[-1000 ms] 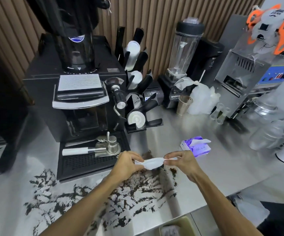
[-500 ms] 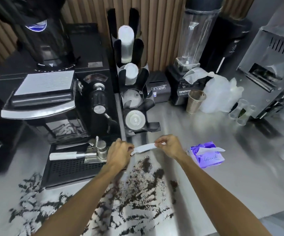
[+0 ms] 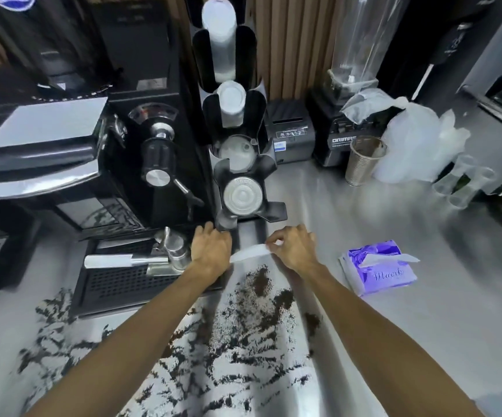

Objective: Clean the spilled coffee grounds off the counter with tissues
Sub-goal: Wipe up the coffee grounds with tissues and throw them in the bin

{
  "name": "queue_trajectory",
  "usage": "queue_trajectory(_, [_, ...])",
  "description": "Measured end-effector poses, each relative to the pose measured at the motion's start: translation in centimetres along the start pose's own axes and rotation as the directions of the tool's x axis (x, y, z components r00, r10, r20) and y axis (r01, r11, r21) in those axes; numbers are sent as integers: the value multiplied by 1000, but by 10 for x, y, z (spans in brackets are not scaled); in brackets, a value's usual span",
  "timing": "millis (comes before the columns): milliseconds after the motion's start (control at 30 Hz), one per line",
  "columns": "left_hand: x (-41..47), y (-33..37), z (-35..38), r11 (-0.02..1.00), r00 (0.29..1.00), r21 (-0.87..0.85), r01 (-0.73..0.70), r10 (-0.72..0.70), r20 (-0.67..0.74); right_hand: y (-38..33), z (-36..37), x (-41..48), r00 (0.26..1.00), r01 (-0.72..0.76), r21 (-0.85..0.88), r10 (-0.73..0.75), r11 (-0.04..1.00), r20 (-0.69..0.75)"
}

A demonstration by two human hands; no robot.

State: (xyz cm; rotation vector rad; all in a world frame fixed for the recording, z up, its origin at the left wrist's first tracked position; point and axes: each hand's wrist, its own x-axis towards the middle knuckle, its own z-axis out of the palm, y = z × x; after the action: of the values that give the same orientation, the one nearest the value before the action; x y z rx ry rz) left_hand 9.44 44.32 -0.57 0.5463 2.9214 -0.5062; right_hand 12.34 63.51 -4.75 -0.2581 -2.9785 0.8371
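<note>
A white folded tissue (image 3: 249, 254) is stretched between my two hands just above the far end of the spill. My left hand (image 3: 210, 249) grips its left end and my right hand (image 3: 293, 249) pinches its right end. Dark coffee grounds (image 3: 243, 326) lie scattered over the steel counter (image 3: 394, 341) beneath and in front of my hands, spreading left to another patch (image 3: 51, 335). A purple tissue pack (image 3: 377, 267) with a sheet sticking out lies to the right of my right hand.
A black coffee grinder (image 3: 141, 139) and drip tray (image 3: 129, 278) holding a portafilter (image 3: 141, 260) stand left. A black lid and cup dispenser (image 3: 237, 176) rises just beyond my hands. Blender (image 3: 346, 115), metal cup (image 3: 362, 161), plastic bags (image 3: 415, 145) and small glasses (image 3: 460, 182) stand behind right.
Both hands carried the tissue farther from me, toward the base of the lid dispenser, and the camera leaned in closer over the counter.
</note>
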Motion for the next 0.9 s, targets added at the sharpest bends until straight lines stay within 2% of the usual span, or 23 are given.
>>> queue_trajectory(267, [-19,10,-12,994,992,77,-83,75,102,8,-8,-32,999,-2,44,0,999,54])
queue_trajectory(400, [-36,18,-12,983,988,131,-130,117,103,14,-12,-56,997,-2,44,-1,999,77])
queue_trajectory(600, [-64,23,-11,965,971,113,-237,230,72,23,-12,-92,996,56,41,-58,998,69])
queue_trajectory(667, [-74,19,-6,966,966,16,-260,259,22,22,-12,-101,995,67,41,-70,997,70])
queue_trajectory(733, [-85,11,1,950,963,-167,-263,246,-115,23,-14,-104,997,59,80,-63,995,47])
queue_trajectory(800, [-93,2,8,895,955,-370,-248,163,-246,25,-18,-101,999,41,157,-41,987,-2])
queue_trajectory(900, [-102,-4,13,811,965,-556,-182,39,-259,23,-21,-92,995,83,198,-72,977,-63])
